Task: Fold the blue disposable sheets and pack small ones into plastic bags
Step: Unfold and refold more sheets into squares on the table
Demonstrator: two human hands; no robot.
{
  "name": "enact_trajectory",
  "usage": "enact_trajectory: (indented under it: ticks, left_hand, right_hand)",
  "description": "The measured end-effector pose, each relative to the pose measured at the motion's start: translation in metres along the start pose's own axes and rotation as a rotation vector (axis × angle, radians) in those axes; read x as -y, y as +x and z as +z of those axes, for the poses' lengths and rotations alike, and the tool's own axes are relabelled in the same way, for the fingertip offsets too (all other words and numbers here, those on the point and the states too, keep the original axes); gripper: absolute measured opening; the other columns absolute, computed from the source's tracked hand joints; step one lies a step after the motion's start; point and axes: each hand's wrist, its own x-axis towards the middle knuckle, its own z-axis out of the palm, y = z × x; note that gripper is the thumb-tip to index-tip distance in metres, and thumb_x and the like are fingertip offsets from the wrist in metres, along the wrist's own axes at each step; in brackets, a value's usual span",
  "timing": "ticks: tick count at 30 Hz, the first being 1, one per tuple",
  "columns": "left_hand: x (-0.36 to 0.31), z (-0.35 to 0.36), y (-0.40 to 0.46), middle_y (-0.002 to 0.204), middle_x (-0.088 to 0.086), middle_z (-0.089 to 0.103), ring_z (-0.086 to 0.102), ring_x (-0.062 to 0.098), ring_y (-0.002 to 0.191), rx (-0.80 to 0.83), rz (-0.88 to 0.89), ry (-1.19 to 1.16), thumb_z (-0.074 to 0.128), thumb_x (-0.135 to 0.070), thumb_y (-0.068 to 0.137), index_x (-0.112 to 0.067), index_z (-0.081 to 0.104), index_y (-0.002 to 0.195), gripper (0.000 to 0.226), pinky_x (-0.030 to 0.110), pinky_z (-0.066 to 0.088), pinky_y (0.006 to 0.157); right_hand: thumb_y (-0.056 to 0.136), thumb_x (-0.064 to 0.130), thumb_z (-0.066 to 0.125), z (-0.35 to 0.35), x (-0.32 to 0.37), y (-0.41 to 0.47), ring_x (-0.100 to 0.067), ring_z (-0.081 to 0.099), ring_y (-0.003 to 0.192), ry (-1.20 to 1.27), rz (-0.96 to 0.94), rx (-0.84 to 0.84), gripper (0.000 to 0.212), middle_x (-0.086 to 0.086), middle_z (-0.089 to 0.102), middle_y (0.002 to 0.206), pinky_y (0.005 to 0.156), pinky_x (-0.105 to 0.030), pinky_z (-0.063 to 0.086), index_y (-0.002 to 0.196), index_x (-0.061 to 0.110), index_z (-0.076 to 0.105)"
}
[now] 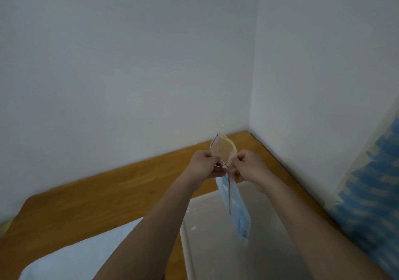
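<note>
A plastic bag [234,195] is held up in the air over a wooden table [121,184], mouth uppermost, at the corner where two pale walls meet. The left hand [205,166] pinches one lip of the mouth and the right hand [248,167] pinches the other; both sets of fingers are curled onto the rim. The lips are drawn apart, so the mouth bows into an open loop with a yellow and blue zip strip along it. This hold is judged to serve either settling the contents or lining the strips up for sealing; which one cannot be told. A folded blue sheet [241,219] is seen inside, hanging in the lower part of the bag, so gravity is doing the seating. Below the bag lies a pale tray [216,247], probably placed there to receive packed bags. A large pale blue sheet [82,256] is spread at lower left on the table. A blue-and-cream patterned surface [373,193] stands at the right edge. Packing of this piece is judged nearly done; sealing remains.
</note>
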Motion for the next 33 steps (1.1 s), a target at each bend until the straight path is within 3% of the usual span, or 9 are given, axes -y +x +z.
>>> enact_trajectory:
  ticks: [4, 8, 11, 13, 18, 22, 26, 29, 33]
  left_hand:
    - [0.0, 0.001, 0.005, 0.087, 0.022, 0.066, 0.069, 0.024, 0.066, -0.045, 0.027, -0.014, 0.05, -0.013, 0.099, 0.01, 0.061, 0.093, 0.026, 0.027, 0.057, 0.06]
    - [0.002, 0.002, 0.005, 0.08, 0.011, 0.064, 0.069, 0.022, 0.066, 0.005, 0.007, 0.046, 0.06, -0.024, 0.095, 0.002, 0.06, 0.091, 0.026, 0.031, 0.06, 0.065]
    - [0.003, 0.006, 0.003, 0.076, 0.008, 0.065, 0.068, 0.019, 0.066, 0.095, -0.034, 0.136, 0.058, -0.026, 0.096, -0.003, 0.063, 0.087, 0.026, 0.032, 0.06, 0.071]
    - [0.003, 0.007, 0.003, 0.078, 0.01, 0.066, 0.067, 0.019, 0.067, 0.104, -0.031, 0.127, 0.053, -0.022, 0.098, -0.001, 0.064, 0.086, 0.025, 0.03, 0.058, 0.069]
    - [0.0, 0.005, 0.001, 0.081, 0.017, 0.069, 0.07, 0.02, 0.067, 0.078, -0.031, 0.04, 0.048, -0.01, 0.099, 0.01, 0.062, 0.094, 0.025, 0.027, 0.059, 0.066]
    - [-0.002, 0.003, 0.002, 0.08, 0.016, 0.067, 0.07, 0.02, 0.064, 0.029, -0.022, -0.006, 0.049, -0.01, 0.099, 0.012, 0.059, 0.1, 0.025, 0.027, 0.058, 0.063]
    - [-0.001, 0.004, 0.005, 0.077, 0.015, 0.064, 0.068, 0.019, 0.061, -0.01, 0.001, -0.043, 0.05, -0.012, 0.099, 0.007, 0.06, 0.089, 0.024, 0.025, 0.057, 0.059]
    - [0.002, 0.004, 0.005, 0.081, 0.013, 0.064, 0.069, 0.022, 0.067, 0.024, -0.03, 0.027, 0.057, -0.018, 0.096, 0.006, 0.06, 0.093, 0.024, 0.031, 0.06, 0.068]
    - [0.004, 0.005, 0.003, 0.085, 0.014, 0.065, 0.07, 0.025, 0.073, 0.089, -0.076, 0.111, 0.057, -0.013, 0.094, 0.002, 0.063, 0.089, 0.017, 0.034, 0.06, 0.075]
  right_hand:
    - [0.092, 0.031, 0.064, -0.003, 0.001, -0.003, -0.01, 0.065, 0.055, 0.004, 0.025, 0.133, 0.021, -0.002, 0.067, 0.075, 0.06, -0.028, 0.058, 0.084, 0.012, 0.063]
    - [0.094, 0.021, 0.058, -0.005, -0.001, -0.004, -0.013, 0.061, 0.051, -0.046, -0.082, 0.074, 0.021, 0.001, 0.064, 0.061, 0.066, -0.04, 0.058, 0.075, 0.014, 0.058]
    - [0.095, 0.02, 0.057, -0.005, 0.0, -0.004, -0.023, 0.069, 0.063, -0.078, -0.125, 0.04, 0.02, -0.004, 0.07, 0.072, 0.066, -0.042, 0.058, 0.077, 0.014, 0.058]
    - [0.094, 0.021, 0.058, -0.004, -0.001, -0.003, -0.023, 0.07, 0.068, -0.105, -0.126, 0.01, 0.02, -0.005, 0.07, 0.077, 0.065, -0.04, 0.058, 0.075, 0.015, 0.058]
    - [0.092, 0.01, 0.054, -0.006, -0.006, 0.004, -0.002, 0.063, 0.049, -0.14, -0.078, -0.083, 0.018, 0.003, 0.067, 0.071, 0.049, -0.018, 0.05, 0.075, 0.012, 0.059]
    - [0.096, 0.021, 0.057, -0.006, -0.004, 0.006, -0.019, 0.072, 0.066, 0.047, 0.032, 0.014, 0.018, -0.011, 0.071, 0.087, 0.065, -0.034, 0.061, 0.09, 0.005, 0.061]
    - [0.092, 0.026, 0.065, -0.008, -0.002, 0.002, -0.017, 0.07, 0.066, 0.049, 0.095, 0.142, 0.021, -0.008, 0.069, 0.082, 0.062, -0.03, 0.059, 0.087, 0.006, 0.062]
    - [0.095, 0.018, 0.059, -0.008, -0.003, 0.001, -0.026, 0.073, 0.07, 0.024, 0.02, 0.099, 0.018, -0.007, 0.066, 0.073, 0.071, -0.042, 0.061, 0.078, 0.011, 0.058]
    - [0.095, 0.018, 0.056, -0.007, -0.006, -0.001, -0.028, 0.074, 0.074, -0.001, -0.001, 0.096, 0.017, -0.01, 0.067, 0.081, 0.067, -0.038, 0.06, 0.08, 0.011, 0.056]
